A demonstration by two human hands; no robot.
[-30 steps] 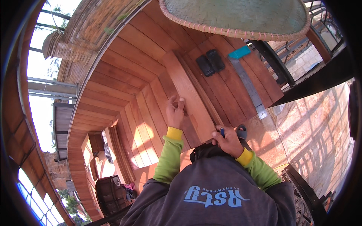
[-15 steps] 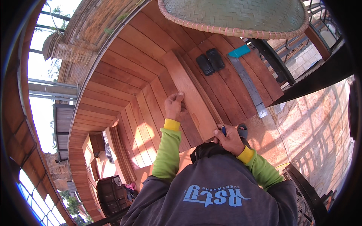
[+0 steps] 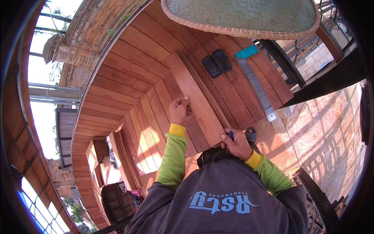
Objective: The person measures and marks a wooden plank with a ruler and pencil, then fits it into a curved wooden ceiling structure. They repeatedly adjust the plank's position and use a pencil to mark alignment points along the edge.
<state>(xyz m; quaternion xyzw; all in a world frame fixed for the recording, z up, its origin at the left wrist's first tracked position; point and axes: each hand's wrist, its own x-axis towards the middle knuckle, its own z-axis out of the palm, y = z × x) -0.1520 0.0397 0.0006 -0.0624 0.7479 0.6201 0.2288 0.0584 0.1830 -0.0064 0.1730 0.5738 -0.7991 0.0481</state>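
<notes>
A reddish-brown wooden plank (image 3: 196, 103) lies lengthwise in front of me, on top of other boards that show along its right side. My left hand (image 3: 180, 111) is at the plank's left edge, fingers curled and fingertips pressed against it. At the plank's near end, my right hand (image 3: 238, 144) is closed around a slim blue pen (image 3: 231, 135), of which only a short piece shows. Its thumb and fingers are beside the plank's corner; the pen's tip is hidden.
A steel try square (image 3: 256, 87) with a teal handle and two black cases (image 3: 217, 63) lie on wooden slats to the right. A woven hat brim (image 3: 241, 17) covers the top. Stacked boards (image 3: 125, 160) and a dark chair (image 3: 117, 201) stand left. A sandalled foot (image 3: 251, 135) shows by my right hand.
</notes>
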